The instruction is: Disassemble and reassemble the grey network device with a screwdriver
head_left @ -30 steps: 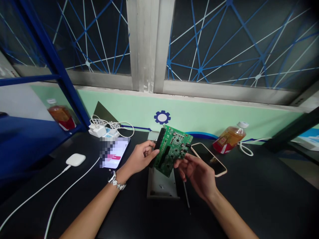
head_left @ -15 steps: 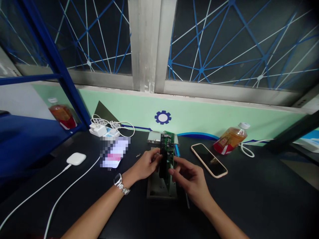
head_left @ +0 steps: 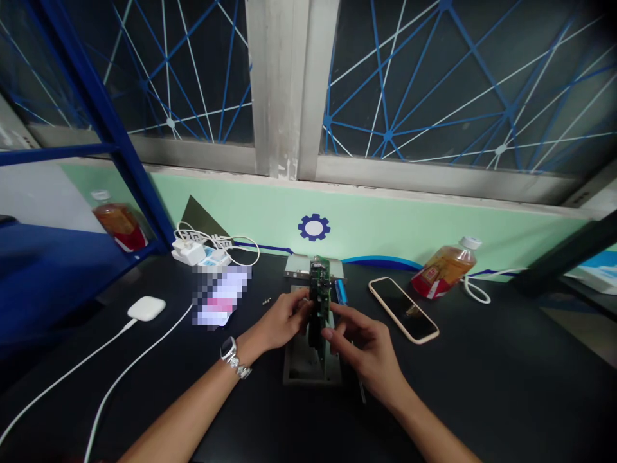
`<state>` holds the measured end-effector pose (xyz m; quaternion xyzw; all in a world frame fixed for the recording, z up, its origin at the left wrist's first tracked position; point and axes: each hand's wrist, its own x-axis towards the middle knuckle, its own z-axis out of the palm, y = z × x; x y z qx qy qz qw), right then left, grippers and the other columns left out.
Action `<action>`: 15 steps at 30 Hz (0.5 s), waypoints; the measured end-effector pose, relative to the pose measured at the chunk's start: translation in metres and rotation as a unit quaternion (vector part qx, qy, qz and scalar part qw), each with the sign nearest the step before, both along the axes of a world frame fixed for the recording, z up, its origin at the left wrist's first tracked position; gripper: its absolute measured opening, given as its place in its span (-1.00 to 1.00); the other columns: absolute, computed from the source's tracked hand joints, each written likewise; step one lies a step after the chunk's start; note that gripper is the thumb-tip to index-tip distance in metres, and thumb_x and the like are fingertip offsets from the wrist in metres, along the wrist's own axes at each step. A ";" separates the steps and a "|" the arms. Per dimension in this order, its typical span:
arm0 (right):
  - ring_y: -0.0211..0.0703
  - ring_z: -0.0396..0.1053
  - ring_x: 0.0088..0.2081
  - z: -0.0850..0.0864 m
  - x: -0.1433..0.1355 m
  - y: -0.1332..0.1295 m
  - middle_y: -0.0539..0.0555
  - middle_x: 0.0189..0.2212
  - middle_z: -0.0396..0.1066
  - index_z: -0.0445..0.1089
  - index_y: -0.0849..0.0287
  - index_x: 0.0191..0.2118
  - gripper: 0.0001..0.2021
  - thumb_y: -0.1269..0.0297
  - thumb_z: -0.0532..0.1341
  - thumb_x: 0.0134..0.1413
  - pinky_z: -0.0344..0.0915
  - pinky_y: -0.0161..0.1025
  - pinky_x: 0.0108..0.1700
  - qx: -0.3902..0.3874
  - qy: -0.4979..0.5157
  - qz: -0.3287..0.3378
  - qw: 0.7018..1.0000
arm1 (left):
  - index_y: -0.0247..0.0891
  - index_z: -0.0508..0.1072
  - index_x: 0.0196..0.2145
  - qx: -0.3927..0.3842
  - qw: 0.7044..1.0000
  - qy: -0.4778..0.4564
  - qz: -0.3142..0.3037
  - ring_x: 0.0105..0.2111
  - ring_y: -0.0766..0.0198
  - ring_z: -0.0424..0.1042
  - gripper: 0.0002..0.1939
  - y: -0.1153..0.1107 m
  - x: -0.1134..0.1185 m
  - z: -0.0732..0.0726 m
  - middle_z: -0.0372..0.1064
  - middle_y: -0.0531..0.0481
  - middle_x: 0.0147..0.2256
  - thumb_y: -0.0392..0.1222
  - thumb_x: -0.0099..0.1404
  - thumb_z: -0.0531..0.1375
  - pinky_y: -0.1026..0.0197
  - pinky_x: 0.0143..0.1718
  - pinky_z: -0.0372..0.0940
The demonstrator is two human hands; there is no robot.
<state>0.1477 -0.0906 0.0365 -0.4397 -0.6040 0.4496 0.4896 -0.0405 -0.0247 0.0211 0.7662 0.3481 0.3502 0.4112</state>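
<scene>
My left hand [head_left: 284, 321] and right hand [head_left: 364, 350] pinch green circuit board [head_left: 319, 308], edge-on between both sets of fingertips, above metal tray [head_left: 308, 370], midway between table's [head_left: 250, 411] side edges.

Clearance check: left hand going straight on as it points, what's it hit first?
The left hand would meet the circuit board first, right at its fingertips; beyond it, probably the right hand, though depth is unclear.
</scene>
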 end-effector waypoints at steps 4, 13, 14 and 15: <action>-0.32 0.23 -0.54 0.000 0.000 0.001 -0.10 -0.61 0.31 0.46 0.15 0.03 -0.61 0.18 0.35 0.07 0.18 -0.33 -0.43 0.001 -0.004 -0.005 1.000 | -0.29 0.32 -0.31 -0.009 1.000 -0.002 0.002 -0.59 0.38 0.11 -0.65 0.000 0.000 0.000 0.14 0.15 -0.58 0.04 0.45 -0.02 0.32 -0.55 0.00; -0.31 0.16 -0.60 0.008 0.008 0.003 -0.08 -0.66 0.26 0.49 0.22 -0.14 -0.69 0.07 0.25 0.17 0.06 -0.32 -0.51 0.003 -0.029 -0.038 0.999 | -0.23 0.20 -0.35 -0.068 0.996 -0.064 0.008 -0.62 0.40 0.11 -0.67 0.004 -0.007 0.005 0.07 0.20 -0.61 0.09 0.40 0.06 0.33 -0.57 -0.02; -0.32 0.12 -0.61 0.008 0.010 0.004 -0.07 -0.66 0.24 0.49 0.23 -0.22 -0.70 0.05 0.24 0.18 0.02 -0.32 -0.53 0.002 -0.030 -0.046 0.999 | -0.23 0.18 -0.36 -0.068 0.995 -0.078 0.011 -0.63 0.41 0.09 -0.66 0.005 -0.009 0.007 0.04 0.21 -0.62 0.09 0.38 0.09 0.33 -0.57 -0.03; -0.33 0.09 -0.61 0.009 0.012 0.005 -0.07 -0.66 0.24 0.48 0.23 -0.29 -0.69 0.04 0.22 0.19 -0.02 -0.32 -0.55 0.000 -0.027 -0.054 0.998 | -0.23 0.19 -0.37 -0.067 0.994 -0.091 0.012 -0.62 0.42 0.07 -0.66 0.005 -0.010 0.008 0.02 0.22 -0.62 0.08 0.36 0.12 0.33 -0.57 -0.05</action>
